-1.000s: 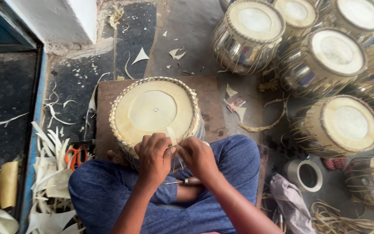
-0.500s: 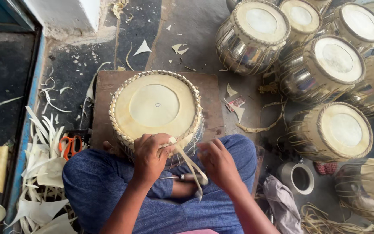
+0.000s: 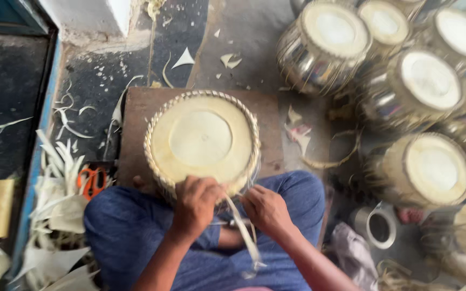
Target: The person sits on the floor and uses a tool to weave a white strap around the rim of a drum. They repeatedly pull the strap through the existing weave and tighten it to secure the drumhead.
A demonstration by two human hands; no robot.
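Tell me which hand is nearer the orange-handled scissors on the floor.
Left. The left hand grips the drum's near rim, on the side toward the orange-handled scissors. The right hand sits farther away, past the pale strip.

My left hand [image 3: 198,202] and my right hand [image 3: 265,209] are bare, with no gloves, rings or bands that I can make out; my forearms [image 3: 160,258] are bare too, uncovered right down to the lower edge of the view, so no sleeves show on them; my legs are in blue trousers [image 3: 130,237], a plain mid-blue cloth of a slightly heathered look, without stripes or print; the cloth lies loose and creased over my left thigh, and smoother and rounder over my right knee [image 3: 300,194]; a sliver of pinkish cloth [image 3: 257,289] shows at the bottom edge between my arms, too little to tell what garment it is.
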